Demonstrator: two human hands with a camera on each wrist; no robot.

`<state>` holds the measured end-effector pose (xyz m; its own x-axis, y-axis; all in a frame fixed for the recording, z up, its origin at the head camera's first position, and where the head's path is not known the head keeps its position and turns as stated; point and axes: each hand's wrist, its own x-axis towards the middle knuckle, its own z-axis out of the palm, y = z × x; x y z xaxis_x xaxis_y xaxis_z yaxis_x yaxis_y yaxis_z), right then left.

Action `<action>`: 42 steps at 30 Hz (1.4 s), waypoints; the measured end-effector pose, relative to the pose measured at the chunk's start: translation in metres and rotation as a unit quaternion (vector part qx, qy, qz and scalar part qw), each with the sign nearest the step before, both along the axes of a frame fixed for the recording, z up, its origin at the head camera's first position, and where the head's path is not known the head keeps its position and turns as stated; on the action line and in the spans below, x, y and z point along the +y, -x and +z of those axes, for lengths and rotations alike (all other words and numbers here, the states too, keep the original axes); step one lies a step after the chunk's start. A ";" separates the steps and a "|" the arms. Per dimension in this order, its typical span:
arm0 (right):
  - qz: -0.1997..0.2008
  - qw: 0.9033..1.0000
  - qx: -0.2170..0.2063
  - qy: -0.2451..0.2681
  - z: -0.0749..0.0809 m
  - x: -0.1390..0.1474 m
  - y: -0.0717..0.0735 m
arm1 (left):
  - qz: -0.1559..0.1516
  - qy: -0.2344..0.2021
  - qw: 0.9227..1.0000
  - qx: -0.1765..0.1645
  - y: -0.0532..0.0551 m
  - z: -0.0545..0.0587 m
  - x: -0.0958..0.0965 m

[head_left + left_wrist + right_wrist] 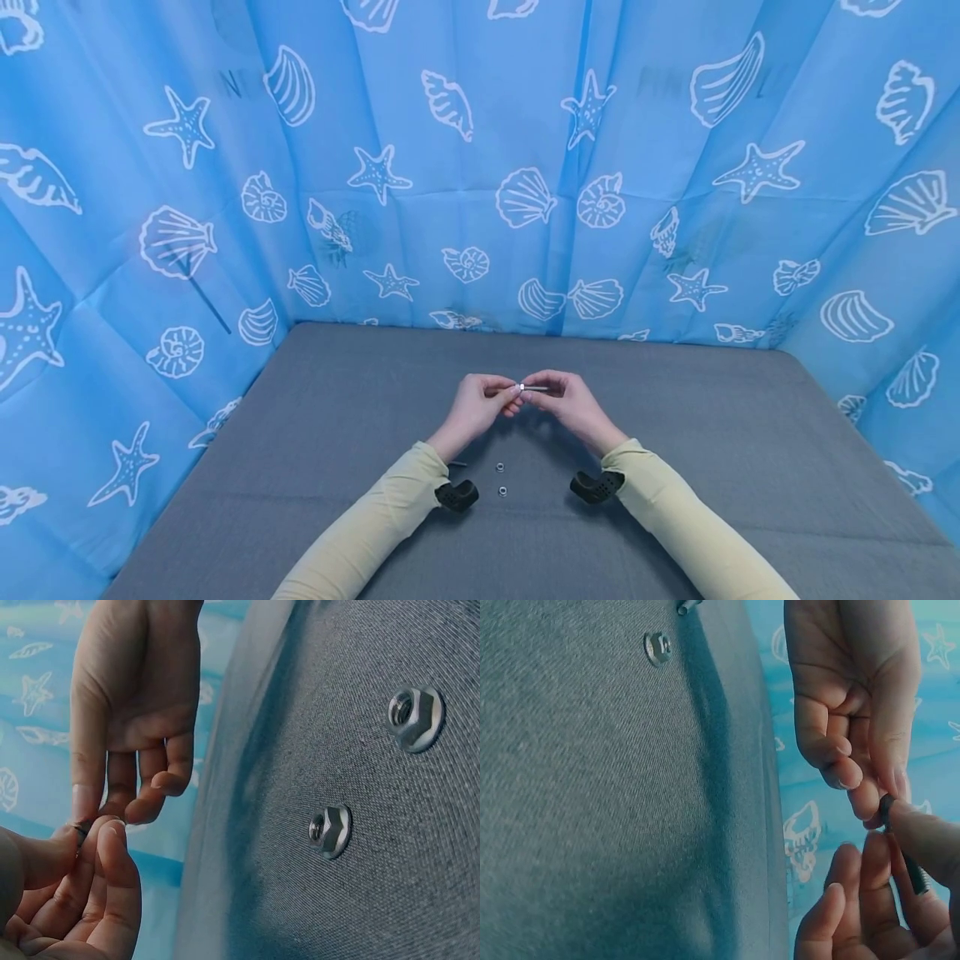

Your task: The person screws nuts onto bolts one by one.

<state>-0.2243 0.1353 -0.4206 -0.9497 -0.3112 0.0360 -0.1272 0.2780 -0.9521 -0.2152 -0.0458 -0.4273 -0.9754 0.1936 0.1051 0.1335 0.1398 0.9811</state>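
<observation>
Both hands meet in the air over the table, holding a slim metal bolt (536, 388) lying sideways between them. My left hand (474, 406) pinches with thumb and fingers at the bolt's left end, where a small shiny hex piece shows; whether that is its head or a nut I cannot tell. From the other side, my right hand (567, 405) grips the bolt between thumb and fingers. The right wrist view shows its threaded shank (915, 874) running past the right thumb. In the left wrist view, fingertips hide most of the bolt.
Two flange nuts, a nearer one (503, 492) and a farther one (500, 467), lie on the grey cloth-covered table (360, 517) below the hands. A thin metal rod (458, 463) lies beside the left wrist. Behind the table hangs a blue shell-print curtain (465, 167).
</observation>
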 end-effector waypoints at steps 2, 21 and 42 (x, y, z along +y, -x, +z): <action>-0.008 1.000 -0.002 -0.006 0.000 0.000 0.000 | 0.002 0.003 1.000 -0.005 0.000 -0.001 0.000; -0.031 0.998 -0.062 -0.004 0.004 0.014 0.013 | -0.010 0.000 0.999 -0.036 0.021 0.011 -0.001; 0.014 0.973 -0.226 0.035 -0.005 0.026 0.045 | -0.044 -0.049 0.959 -0.276 0.064 -0.008 0.000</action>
